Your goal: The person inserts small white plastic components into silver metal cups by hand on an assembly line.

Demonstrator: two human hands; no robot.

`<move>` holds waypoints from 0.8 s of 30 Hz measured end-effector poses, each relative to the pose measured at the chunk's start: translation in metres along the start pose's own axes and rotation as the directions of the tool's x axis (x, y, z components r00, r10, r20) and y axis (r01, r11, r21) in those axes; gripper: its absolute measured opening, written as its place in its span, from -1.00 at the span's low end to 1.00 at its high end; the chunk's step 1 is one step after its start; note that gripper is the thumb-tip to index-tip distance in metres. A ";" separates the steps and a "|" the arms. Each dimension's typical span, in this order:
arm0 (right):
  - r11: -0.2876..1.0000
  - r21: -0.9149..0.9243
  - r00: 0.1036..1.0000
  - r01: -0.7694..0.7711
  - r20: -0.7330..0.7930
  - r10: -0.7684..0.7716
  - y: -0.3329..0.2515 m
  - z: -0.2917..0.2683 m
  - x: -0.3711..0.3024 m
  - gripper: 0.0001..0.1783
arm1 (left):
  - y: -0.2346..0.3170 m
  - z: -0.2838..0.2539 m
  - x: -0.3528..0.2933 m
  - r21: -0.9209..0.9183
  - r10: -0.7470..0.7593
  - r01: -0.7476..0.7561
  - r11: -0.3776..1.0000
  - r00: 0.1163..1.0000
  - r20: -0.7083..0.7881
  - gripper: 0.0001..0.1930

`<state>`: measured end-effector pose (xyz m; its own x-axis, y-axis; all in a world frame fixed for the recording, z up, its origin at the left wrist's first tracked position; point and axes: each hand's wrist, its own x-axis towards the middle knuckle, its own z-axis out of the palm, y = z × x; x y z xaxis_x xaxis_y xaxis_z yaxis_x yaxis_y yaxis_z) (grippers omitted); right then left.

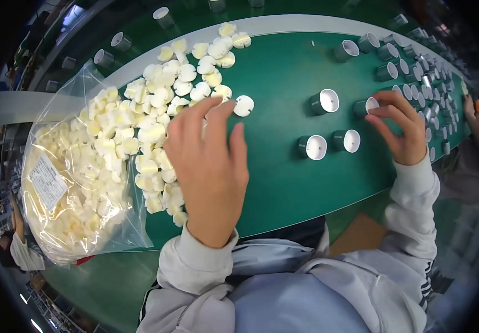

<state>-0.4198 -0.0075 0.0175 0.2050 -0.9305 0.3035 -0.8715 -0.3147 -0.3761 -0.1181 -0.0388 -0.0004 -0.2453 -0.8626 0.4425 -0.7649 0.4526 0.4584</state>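
Observation:
My left hand (206,158) reaches over loose white-and-pale-yellow round discs (153,133), thumb and fingers apart. Its fingertips are beside a single white disc (244,105) with small holes, at the right edge of the pile. On the right, my right hand (400,122) has its thumb and fingers closed on a small grey cylindrical cup (363,107) with a white inside. Nearby on the green table stand three more such cups: one upper left (326,102), one lower left (312,147) and one lower middle (347,141).
A clear plastic bag (84,188) full of discs, with a white label, lies at the left table edge. Many more grey cups (417,72) crowd the right side. Several cups (121,41) stand beyond the pale rail (300,23). Another person's hand (470,108) shows far right.

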 end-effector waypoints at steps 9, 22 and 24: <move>0.983 -0.099 0.984 0.155 -0.075 -0.162 -0.027 -0.021 0.012 -0.74 | 0.003 0.014 -0.008 0.190 -0.023 0.003 0.982 0.994 0.106 -0.76; 0.929 0.222 0.955 0.296 -0.097 -0.281 -0.102 0.008 0.032 -0.63 | 0.032 0.003 -0.004 -0.798 -0.045 0.011 0.603 0.999 -0.020 -0.47; 0.920 0.282 0.962 0.272 -0.077 -0.261 -0.101 0.006 0.031 -0.67 | 0.031 0.002 -0.006 -0.875 -0.108 0.148 0.461 0.988 0.110 -0.46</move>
<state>-0.3228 -0.0054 0.0594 0.3903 -0.7988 0.4578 -0.6206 -0.5956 -0.5101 -0.1411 -0.0203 0.0098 -0.2248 -0.9261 0.3031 0.1323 0.2792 0.9511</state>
